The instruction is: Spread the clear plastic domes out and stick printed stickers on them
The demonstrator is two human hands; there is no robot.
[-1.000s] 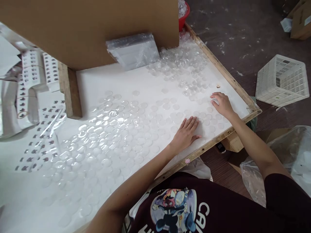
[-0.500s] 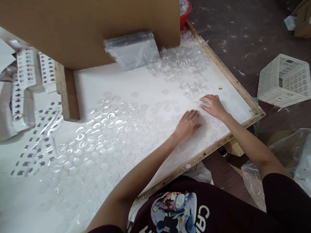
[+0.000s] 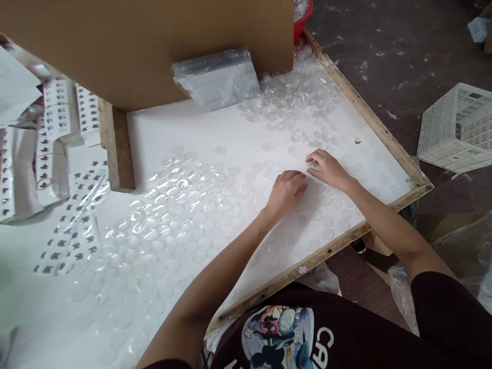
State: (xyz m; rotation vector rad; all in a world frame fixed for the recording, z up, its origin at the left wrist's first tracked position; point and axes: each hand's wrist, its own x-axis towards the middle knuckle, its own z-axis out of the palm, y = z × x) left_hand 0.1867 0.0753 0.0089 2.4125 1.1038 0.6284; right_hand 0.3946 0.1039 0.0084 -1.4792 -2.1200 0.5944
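Observation:
Many small, clear, round plastic discs (image 3: 194, 197) are spread over the white tabletop (image 3: 184, 123). My left hand (image 3: 286, 192) lies palm down among them, fingers stretched forward and thumb apart. Just to its right, my right hand (image 3: 326, 168) curves its thumb and fingers around a clear piece that looks like one of the discs. My two hands nearly touch. Beyond my right hand, a heaped pile of clear domed pieces (image 3: 292, 102) runs toward the far corner. Whatever lies under my left palm is hidden.
A wooden rim (image 3: 365, 118) borders the table. A cardboard box (image 3: 154, 46) stands at the back, with a plastic-wrapped packet (image 3: 219, 82) before it. Printed sheets (image 3: 73, 220) lie left of a wooden block (image 3: 121, 154). A red basin (image 3: 303, 23) and white crate (image 3: 442, 133) are beyond.
My right hand has moved a little left toward my left hand, the clear piece still between its fingers. The view has shifted slightly, so the table appears farther right.

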